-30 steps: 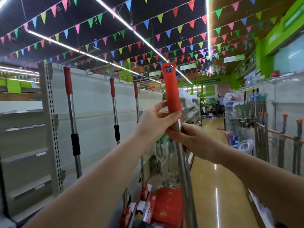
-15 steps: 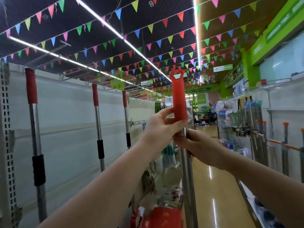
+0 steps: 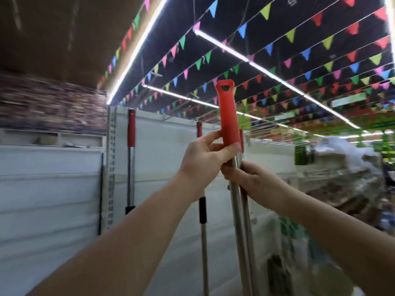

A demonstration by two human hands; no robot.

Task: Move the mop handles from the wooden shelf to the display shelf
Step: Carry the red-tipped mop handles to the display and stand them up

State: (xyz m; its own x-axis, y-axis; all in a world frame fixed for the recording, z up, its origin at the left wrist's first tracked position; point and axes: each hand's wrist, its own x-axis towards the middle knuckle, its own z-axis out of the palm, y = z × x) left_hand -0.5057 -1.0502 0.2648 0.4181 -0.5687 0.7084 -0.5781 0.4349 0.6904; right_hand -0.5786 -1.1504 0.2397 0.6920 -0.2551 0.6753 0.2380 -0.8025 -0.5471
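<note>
1. Currently both hands hold one mop handle [image 3: 232,159] upright: left hand [image 3: 208,159] wraps the base of its red grip, right hand [image 3: 254,180] closes on the steel shaft just below. The stacked grip likely steadies the long pole.
2. Behind the hands, the display shelf [image 3: 166,150] carries hung handles [image 3: 131,133]; one sits close behind the right hand.
3. Bare panel shows left of the left hand; top edge near grip height.

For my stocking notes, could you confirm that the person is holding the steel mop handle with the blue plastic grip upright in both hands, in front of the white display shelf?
Not quite: the grip is red, not blue. The head view shows the steel mop handle with the red plastic grip held upright by the left hand and right hand, in front of the white display shelf.
</note>
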